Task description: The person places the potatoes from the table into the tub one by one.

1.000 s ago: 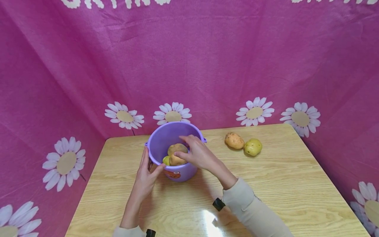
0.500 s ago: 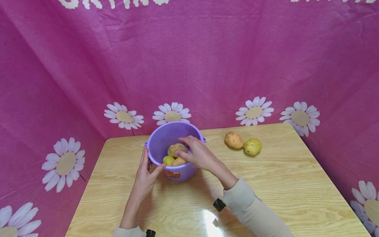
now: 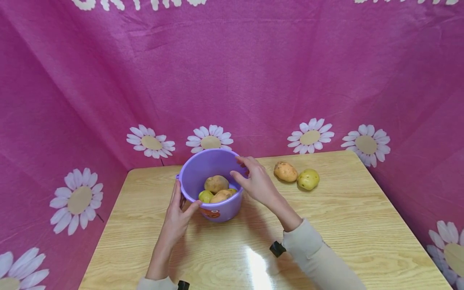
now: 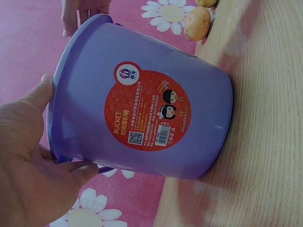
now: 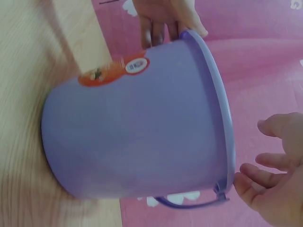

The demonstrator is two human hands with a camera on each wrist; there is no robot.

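Left hand [image 3: 176, 219]: closed about the left side of the purple bucket [image 3: 230, 209], its thumb laid at the near rim, its fingers set against the outer wall. Bucket placed between the hands, seen upright, mouth up.

Inside, right of the left thumb: a yellow-green piece [image 3: 206, 196], then a brown potato [image 3: 216, 183] farther off and a tan potato [image 3: 222, 195] by the near wall, its long axis slanted up to the right. Another yellow piece [image 3: 233, 191] was partly hidden beyond it.

Right hand [image 3: 256, 181]: held at the right rim, thumb spread from fingers, nothing gripped; contact with the rim could not be told for certain.

To the right of that hand, about level with it, a loose potato [image 3: 285, 171] was noted, its long axis slanted from far left to near right. Just beside it, farther right, a green piece [image 3: 308, 179] was seen; touching or not could not be told. Judged the key relation: the pair was nearer the right hand, while the left was screened from it by the bucket.

Edges: beyond the pair, the table [image 3: 344, 225] was closely bounded by pink cloth [image 3: 232, 80]; wider room was offered nearer and rightward.
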